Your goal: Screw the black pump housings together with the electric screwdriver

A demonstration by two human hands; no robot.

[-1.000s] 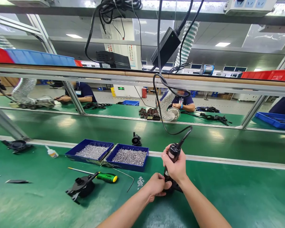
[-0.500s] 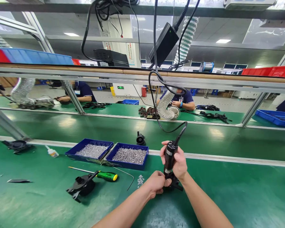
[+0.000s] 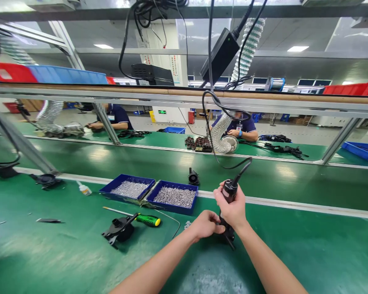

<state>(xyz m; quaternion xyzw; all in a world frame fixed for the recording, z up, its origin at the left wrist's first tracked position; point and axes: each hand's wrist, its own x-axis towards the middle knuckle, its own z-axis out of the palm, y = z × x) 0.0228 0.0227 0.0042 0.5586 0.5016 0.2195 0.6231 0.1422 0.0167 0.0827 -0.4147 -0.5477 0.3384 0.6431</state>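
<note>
My right hand (image 3: 233,208) is wrapped round a black corded electric screwdriver (image 3: 229,191), held upright with its tip down. Beneath it, a black plastic blower housing (image 3: 229,236) rests on the green bench, its thin spout pointing toward the front right. The fingers of my left hand (image 3: 206,225) are closed on the left side of that housing. Where the screwdriver tip meets the part is hidden by my hands. Small nuts (image 3: 187,225) lie just left of my left hand, which partly covers them. A similar black housing (image 3: 119,229) lies further left.
Two blue trays of small metal fasteners (image 3: 173,197) stand at the bench's back. A green-handled screwdriver (image 3: 149,220), a bent rod (image 3: 175,220), a small white bottle (image 3: 84,189) and tweezers (image 3: 49,220) lie leftward. A cable (image 3: 213,141) hangs overhead. Co-workers sit opposite.
The view has swung left, so the bench things appear further right. The housing under the screwdriver has turned, its spout now pointing more toward me. My right hand's hold on the screwdriver has shifted.
</note>
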